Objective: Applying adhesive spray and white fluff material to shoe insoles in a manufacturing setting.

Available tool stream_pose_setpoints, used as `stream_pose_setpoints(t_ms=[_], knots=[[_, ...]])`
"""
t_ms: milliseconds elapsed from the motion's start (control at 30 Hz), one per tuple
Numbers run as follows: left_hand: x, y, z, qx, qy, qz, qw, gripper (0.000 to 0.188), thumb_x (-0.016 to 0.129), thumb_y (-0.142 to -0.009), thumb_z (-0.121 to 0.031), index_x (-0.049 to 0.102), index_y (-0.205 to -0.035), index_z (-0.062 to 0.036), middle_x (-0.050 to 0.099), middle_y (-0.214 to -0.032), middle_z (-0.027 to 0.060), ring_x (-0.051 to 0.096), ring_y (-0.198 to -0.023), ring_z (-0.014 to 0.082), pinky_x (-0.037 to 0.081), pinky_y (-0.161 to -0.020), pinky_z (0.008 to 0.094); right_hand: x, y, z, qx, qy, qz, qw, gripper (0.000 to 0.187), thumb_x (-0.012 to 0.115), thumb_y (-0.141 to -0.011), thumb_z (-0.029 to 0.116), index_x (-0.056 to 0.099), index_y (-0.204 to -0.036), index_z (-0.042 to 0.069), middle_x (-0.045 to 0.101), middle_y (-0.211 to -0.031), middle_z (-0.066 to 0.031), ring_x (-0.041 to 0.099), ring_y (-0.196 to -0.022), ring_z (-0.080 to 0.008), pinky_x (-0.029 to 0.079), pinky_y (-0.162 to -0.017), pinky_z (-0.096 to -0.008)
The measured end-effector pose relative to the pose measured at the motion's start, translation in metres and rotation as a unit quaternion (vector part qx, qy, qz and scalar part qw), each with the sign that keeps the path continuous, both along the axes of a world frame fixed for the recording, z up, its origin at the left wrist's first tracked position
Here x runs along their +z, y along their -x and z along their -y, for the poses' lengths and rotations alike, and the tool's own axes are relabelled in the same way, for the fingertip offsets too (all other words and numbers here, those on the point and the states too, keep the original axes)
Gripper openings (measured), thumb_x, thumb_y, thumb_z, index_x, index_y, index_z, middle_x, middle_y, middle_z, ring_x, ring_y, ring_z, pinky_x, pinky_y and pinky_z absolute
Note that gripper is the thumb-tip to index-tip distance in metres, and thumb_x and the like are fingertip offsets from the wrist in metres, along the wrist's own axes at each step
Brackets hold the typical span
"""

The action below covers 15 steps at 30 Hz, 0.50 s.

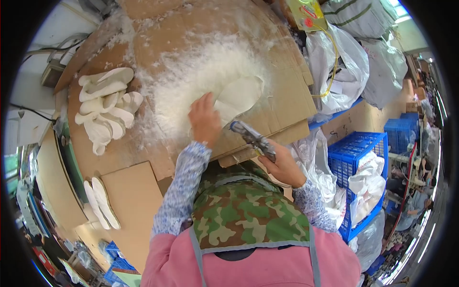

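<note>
A pale shoe insole (241,95) with a fleecy look lies flat on the cardboard, amid loose white fluff (191,71). My left hand (205,119) is at its left edge, palm down, fingers stretched out and slightly blurred by motion; whether they touch the insole is hard to see. In my right hand (283,166) is a slim grey hand tool (253,138) with a blue-rimmed tip. Its tip points at the insole's near end, a little apart from it. Farther left, several white insoles (107,107) lie in a loose, overlapping pile.
Cardboard (277,57) covers the worktable. Two narrow white insoles (101,203) lie side by side at lower left. A yellow hose (336,57) hangs by white plastic bags (351,45) at the right. Below them stands a blue crate (337,165) holding white bundles.
</note>
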<state>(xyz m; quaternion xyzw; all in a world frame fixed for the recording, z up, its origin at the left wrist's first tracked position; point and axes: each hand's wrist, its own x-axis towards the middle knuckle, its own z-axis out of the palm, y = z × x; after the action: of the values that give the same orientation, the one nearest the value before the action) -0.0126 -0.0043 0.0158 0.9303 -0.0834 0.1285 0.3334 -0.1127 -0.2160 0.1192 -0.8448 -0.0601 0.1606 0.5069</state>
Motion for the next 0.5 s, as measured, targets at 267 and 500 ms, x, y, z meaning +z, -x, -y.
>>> stream_pose_setpoints(t_ms=[267,500], knots=[[-0.011,-0.009,0.068,0.035,-0.123,-0.042,0.991,0.067,0.055,-0.075,-0.004,0.037,-0.140,0.0005,0.052,-0.115,0.0178,0.047,-0.112,0.0332,0.036,-0.095,0.0465,-0.027,0.007,0.084,-0.142,-0.047,-0.061,0.987,0.024,0.061,-0.087,0.004,0.061,-0.111,0.000,0.056,-0.067,0.0004,0.048,-0.051,-0.0067,0.039,-0.047,-0.0246],[0.079,0.025,0.045,0.032,0.194,-0.092,0.976,0.072,0.049,-0.077,0.003,0.033,-0.146,-0.0128,0.051,-0.123,0.0249,0.051,-0.111,0.0446,0.044,-0.096,0.0448,-0.017,-0.015,0.109,-0.143,-0.075,-0.060,0.985,0.029,0.054,-0.088,0.002,0.063,-0.116,-0.001,0.052,-0.068,0.0047,0.039,-0.051,-0.0027,0.031,-0.045,-0.0217]])
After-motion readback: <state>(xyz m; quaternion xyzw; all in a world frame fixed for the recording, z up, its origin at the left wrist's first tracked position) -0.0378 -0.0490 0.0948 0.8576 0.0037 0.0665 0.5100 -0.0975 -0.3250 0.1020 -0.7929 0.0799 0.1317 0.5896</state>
